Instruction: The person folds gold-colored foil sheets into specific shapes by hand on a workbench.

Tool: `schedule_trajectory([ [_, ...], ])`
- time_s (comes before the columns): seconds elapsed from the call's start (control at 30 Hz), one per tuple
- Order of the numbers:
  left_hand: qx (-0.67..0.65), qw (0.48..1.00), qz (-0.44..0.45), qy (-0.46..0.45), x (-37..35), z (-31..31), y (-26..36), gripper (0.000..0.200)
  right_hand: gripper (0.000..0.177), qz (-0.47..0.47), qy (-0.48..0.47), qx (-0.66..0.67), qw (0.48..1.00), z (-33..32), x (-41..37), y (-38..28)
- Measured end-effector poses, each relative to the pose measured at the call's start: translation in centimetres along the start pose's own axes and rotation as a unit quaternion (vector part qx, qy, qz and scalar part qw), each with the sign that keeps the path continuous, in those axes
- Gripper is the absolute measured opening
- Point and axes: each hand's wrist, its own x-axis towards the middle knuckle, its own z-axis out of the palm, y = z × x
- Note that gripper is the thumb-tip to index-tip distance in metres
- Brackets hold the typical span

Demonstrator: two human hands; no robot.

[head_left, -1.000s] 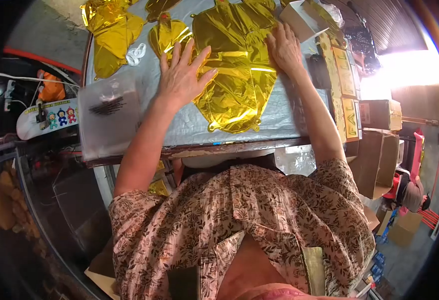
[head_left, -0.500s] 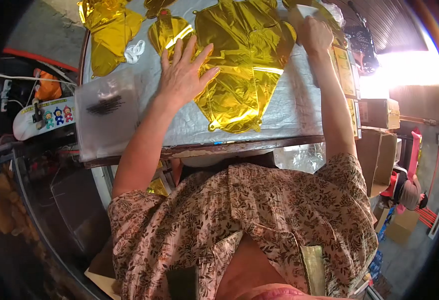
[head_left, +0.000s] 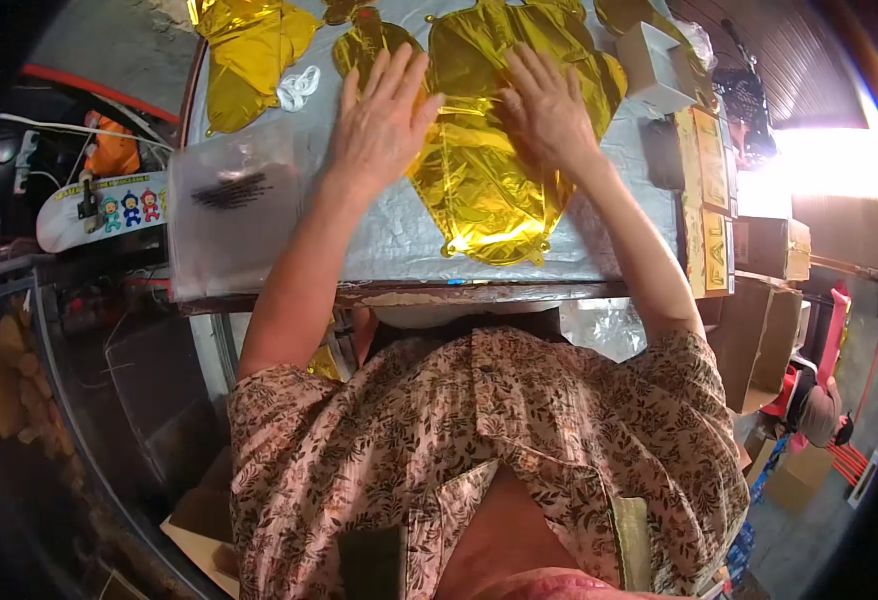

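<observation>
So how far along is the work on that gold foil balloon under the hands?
Done: the gold foil balloon lies deflated on the silver-covered table. In hand: the left hand and right hand press open palms on its far half. Left: its near end looks wrinkled, and other gold foil pieces lie loose at the far-left corner.

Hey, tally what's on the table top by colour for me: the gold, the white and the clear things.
Gold foil balloons: 4 at least, top ones cropped
White things: 2, a box and a looped cord
Clear plastic bags: 1
Total: 7 at least
</observation>
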Motion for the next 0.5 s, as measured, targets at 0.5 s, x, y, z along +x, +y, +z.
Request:
schedule_trajectory([
  [0.5,0.069,0.996,-0.036,-0.041,-0.8,1.2,-2.0,0.058,0.055,0.027,-0.040,0.036,0.998,0.4,-1.9,-2.2],
])
